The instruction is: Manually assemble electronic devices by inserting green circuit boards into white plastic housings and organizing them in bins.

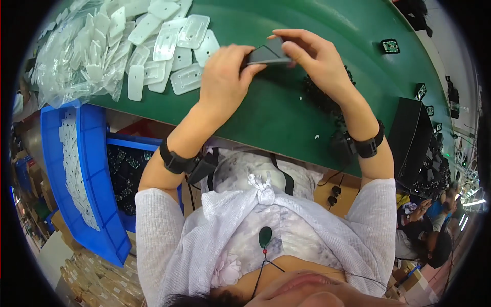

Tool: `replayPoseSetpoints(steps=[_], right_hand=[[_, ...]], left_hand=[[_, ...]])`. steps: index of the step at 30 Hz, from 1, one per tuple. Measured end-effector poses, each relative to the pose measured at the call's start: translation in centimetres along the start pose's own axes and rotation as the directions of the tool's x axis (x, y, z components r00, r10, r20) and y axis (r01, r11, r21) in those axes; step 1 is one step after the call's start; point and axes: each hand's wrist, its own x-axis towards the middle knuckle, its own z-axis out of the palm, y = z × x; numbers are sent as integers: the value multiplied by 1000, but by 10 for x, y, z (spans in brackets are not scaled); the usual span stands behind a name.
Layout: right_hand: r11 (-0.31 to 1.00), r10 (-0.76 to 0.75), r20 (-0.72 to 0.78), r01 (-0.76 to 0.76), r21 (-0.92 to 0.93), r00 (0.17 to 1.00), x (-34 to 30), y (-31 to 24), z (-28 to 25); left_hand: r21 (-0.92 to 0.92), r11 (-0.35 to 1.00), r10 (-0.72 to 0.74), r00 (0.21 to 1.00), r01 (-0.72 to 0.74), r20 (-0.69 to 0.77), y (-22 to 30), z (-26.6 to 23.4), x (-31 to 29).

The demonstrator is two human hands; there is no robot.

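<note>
Above the green table, a small dark grey flat rectangular case (267, 55) is held up between both hands. My left hand (225, 71) is closed on its left end, thumb below and fingers above. At the other end, my right hand (319, 59) curls its thumb and fingers round the case's edge. The fingertips there are slightly blurred. White translucent plastic covers (193, 31) lie loose just left of my left hand. A pile of tiny black parts (322, 92) sits beneath my right wrist, partly hidden by it.
A clear plastic bag (82, 66) with more white covers lies at the left. Blue bins (92, 179) below hold white pieces and dark parts. A black box (409, 143) stands at the right edge; a circuit board unit (389, 46) lies far right. Other people are at the lower right.
</note>
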Motion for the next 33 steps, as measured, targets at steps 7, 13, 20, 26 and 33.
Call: replayPoseSetpoints(steps=[7, 13, 20, 26, 33], right_hand=[[951, -53, -108, 83, 297, 993, -26, -16, 16], [927, -179, -175, 225, 299, 968, -20, -25, 10], [948, -255, -250, 190, -257, 934, 41, 11, -67], [803, -280, -74, 191, -565, 957, 103, 51, -130], [810, -18, 52, 45, -585, 998, 142, 49, -144]], left_hand=[[-800, 444, -383, 892, 404, 238, 18, 11, -12], [-765, 573, -303, 943, 294, 136, 27, 1, -3], [570, 809, 12, 965, 145, -262, -45, -41, 21], [677, 732, 19, 991, 76, -131, -72, -52, 27], [530, 848, 32, 999, -7, -37, -68, -61, 33]])
